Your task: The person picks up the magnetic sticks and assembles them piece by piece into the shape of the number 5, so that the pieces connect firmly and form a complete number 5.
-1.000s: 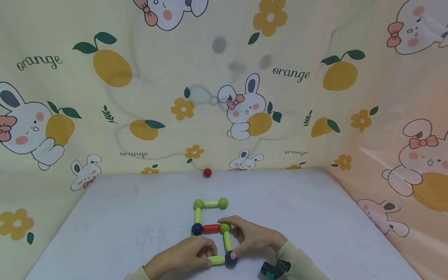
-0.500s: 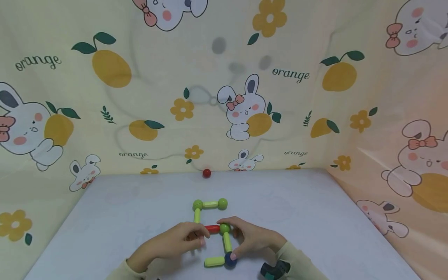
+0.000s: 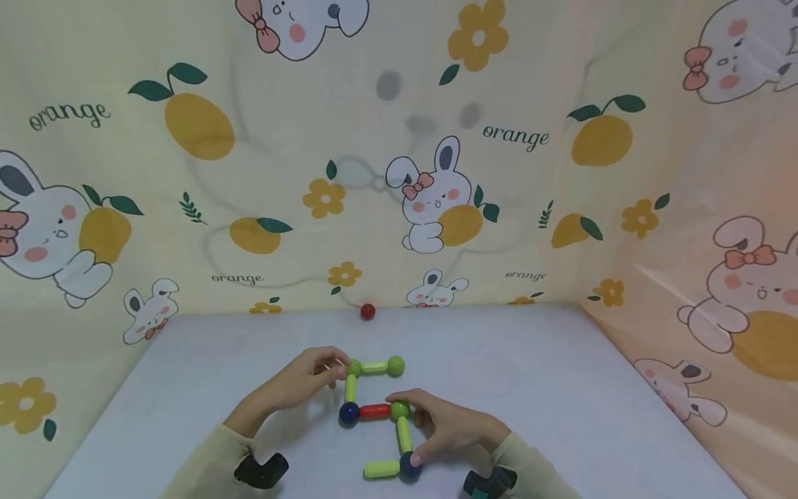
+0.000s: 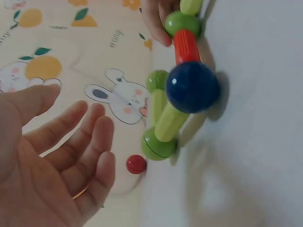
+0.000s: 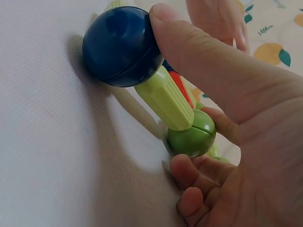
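Observation:
A chain of magnetic balls and rods lies on the white table in a zigzag. From the back run a green ball [image 3: 395, 366], a pale green rod [image 3: 375, 367], a second green ball [image 3: 355, 368], another rod and a blue ball [image 3: 349, 414]. A red rod [image 3: 374, 412] joins that to a green ball [image 4: 182, 24], then a rod and the front blue ball [image 5: 120, 47], whose last rod [image 3: 382, 470] points left. My right hand [image 3: 454, 424] holds this side, thumb on the blue ball, index finger at the green one. Loosely bent, my left hand [image 3: 307, 378] hovers beside the back-left corner, holding nothing.
A loose red ball [image 3: 368, 312] sits at the table's [image 3: 530, 360] far edge, against a printed cloth [image 3: 349, 235] with rabbits and oranges. Dark wrist devices [image 3: 262, 471] are strapped on both sleeves.
My left hand has let go of the front rod and moved back and left to the rear green ball. The right hand keeps its place on the chain.

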`<action>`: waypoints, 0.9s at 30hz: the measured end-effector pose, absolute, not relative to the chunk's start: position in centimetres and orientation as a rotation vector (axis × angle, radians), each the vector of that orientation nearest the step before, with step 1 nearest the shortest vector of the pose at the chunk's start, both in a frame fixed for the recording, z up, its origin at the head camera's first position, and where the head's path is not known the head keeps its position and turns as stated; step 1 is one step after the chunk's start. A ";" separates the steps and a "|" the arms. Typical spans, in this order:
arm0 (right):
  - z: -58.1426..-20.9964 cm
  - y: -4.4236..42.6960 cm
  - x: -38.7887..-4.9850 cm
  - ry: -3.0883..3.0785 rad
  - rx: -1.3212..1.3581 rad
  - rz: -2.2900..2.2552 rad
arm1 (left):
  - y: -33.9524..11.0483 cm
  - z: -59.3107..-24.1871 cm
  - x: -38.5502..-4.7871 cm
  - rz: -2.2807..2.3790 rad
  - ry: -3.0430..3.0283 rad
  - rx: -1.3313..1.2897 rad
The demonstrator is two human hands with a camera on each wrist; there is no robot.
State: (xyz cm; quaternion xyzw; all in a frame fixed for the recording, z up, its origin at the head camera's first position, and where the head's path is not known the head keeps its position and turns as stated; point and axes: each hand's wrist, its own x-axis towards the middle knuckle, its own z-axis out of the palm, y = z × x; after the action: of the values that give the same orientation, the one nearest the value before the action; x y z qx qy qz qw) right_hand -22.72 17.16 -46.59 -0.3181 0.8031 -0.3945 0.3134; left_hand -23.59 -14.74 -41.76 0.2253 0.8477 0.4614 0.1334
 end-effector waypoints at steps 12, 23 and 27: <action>-47.0 17.3 -22.7 2.136 -0.842 -1.030 | -13.6 -43.1 -27.8 1.393 2.586 0.469; -46.9 17.3 -23.0 2.114 -0.844 -1.039 | -13.0 -44.4 -30.6 1.368 2.685 0.250; -47.0 17.3 -23.0 2.114 -0.840 -1.043 | -12.7 -44.8 -31.6 1.375 2.697 0.177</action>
State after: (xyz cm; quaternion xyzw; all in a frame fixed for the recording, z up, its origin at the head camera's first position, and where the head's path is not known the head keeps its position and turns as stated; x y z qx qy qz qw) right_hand -22.96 17.30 -46.97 -0.3186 0.8020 -0.3956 0.3143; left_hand -31.62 -12.68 -44.78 0.0584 0.8880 0.4528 0.0545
